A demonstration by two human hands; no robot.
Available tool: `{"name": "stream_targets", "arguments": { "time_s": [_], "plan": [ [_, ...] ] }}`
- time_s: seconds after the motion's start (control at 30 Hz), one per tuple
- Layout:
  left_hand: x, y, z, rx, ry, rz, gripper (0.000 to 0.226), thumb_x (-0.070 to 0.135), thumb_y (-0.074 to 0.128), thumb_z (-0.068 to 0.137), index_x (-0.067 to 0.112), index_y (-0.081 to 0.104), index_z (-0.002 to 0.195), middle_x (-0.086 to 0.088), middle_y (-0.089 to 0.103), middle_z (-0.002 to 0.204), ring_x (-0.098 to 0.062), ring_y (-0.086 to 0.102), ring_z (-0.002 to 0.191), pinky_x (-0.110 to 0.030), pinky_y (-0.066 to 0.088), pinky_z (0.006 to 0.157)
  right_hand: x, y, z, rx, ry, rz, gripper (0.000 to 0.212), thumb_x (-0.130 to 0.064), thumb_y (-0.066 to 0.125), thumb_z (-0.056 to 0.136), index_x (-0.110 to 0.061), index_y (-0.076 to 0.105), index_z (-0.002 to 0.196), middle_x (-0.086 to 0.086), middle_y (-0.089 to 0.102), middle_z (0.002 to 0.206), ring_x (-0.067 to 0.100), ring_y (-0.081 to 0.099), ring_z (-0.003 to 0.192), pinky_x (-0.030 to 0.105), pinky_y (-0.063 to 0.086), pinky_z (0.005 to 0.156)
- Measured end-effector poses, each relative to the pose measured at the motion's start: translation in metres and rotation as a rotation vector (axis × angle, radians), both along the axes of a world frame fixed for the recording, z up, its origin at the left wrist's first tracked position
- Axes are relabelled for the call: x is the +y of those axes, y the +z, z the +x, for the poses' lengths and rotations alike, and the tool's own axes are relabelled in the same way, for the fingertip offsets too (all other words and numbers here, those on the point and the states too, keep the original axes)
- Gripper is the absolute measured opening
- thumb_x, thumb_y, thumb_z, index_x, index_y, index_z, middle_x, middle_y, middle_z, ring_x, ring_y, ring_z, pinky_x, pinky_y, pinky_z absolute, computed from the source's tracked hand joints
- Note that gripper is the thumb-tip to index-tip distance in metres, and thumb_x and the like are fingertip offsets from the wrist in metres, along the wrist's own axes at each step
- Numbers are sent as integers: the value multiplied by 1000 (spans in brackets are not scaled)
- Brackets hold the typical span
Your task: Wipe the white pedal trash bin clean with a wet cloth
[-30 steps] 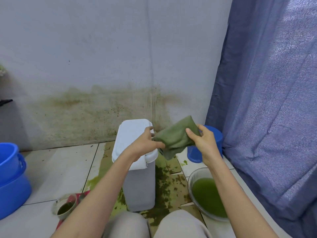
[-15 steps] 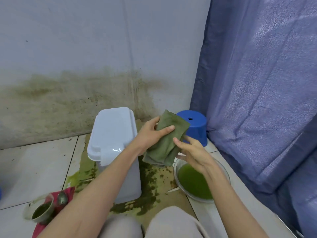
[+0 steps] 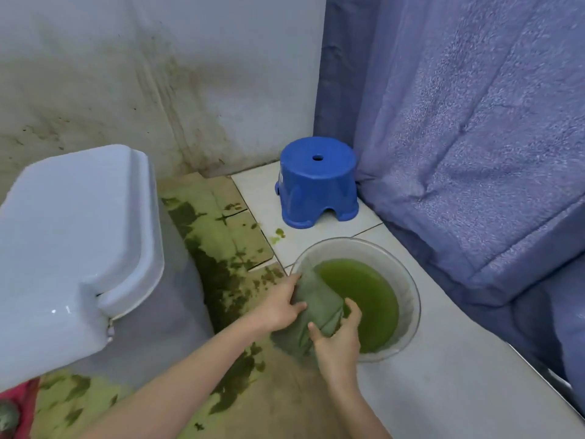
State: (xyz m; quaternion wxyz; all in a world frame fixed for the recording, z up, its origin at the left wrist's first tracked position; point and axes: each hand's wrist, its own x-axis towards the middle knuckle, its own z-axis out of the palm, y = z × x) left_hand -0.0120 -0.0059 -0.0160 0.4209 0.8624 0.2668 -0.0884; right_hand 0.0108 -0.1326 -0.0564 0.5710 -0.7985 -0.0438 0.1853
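Observation:
The white pedal trash bin (image 3: 79, 236) stands at the left with its lid down. A folded green cloth (image 3: 316, 308) lies over the near-left rim of a clear bowl (image 3: 408, 280) holding green water. My left hand (image 3: 278, 307) grips the cloth's left side, and my right hand (image 3: 338, 337) holds its lower end, fingers curled over it. Part of the cloth hangs outside the bowl, hidden behind my right hand.
A blue plastic stool (image 3: 316, 182) stands in the corner beyond the bowl. A blue curtain (image 3: 474, 137) hangs along the right. Stained cardboard (image 3: 221, 236) with green splashes covers the floor between bin and bowl. The wall (image 3: 126, 74) behind is stained.
Both hands have brought the cloth down from chest height beside the bin to the bowl's rim. The view has swung right and down.

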Motion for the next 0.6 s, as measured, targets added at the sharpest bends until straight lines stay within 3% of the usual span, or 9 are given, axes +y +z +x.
{"name": "stream_targets", "arguments": {
  "time_s": [0.1,0.17,0.27,0.33,0.4,0.5,0.6],
  "plan": [
    [-4,-29,-1,-39,-60,135,69,16,58,92,16,20,150,-5,22,152,-22,28,139,-27,23,115,3,-21,-13,-105,0,-356,72,-17,75,76,-15,36,137,13,44,126,31,42,119,37,34,96],
    [-4,-45,-5,-67,-147,250,61,17,55,94,19,25,148,-4,9,155,-26,16,142,-33,16,118,4,-28,-20,-244,6,-597,69,-29,74,75,-21,42,136,11,41,135,31,38,124,41,30,97],
    [0,-64,-13,-21,-387,492,44,31,37,101,25,35,145,1,6,159,-24,8,144,-41,15,117,-2,-41,-20,-440,85,-618,50,-34,66,84,-25,54,131,2,44,145,27,36,135,49,24,105],
    [3,-69,-18,63,-468,604,44,39,24,103,31,32,146,8,13,159,-18,5,145,-45,17,115,-4,-46,-17,-431,214,-635,38,-36,52,94,-28,56,130,-9,50,139,16,36,137,48,12,112],
    [5,-69,-19,111,-495,660,45,41,18,103,34,28,146,10,15,158,-16,4,146,-47,14,114,-7,-46,-16,-391,250,-621,34,-36,47,96,-27,58,128,-12,58,131,12,41,133,47,8,113],
    [3,-56,-22,121,-479,651,47,41,17,103,34,19,150,8,7,160,-18,1,147,-46,12,114,-7,-36,-14,-354,283,-637,39,-41,36,99,-31,48,135,-17,49,139,8,29,140,43,2,114],
    [7,-23,-23,5,-326,595,49,39,20,103,31,15,151,7,11,160,-14,9,146,-41,16,114,1,-4,-3,-376,300,-454,41,-37,36,100,-27,44,139,-10,44,144,10,25,141,36,6,116]
  ]
}}
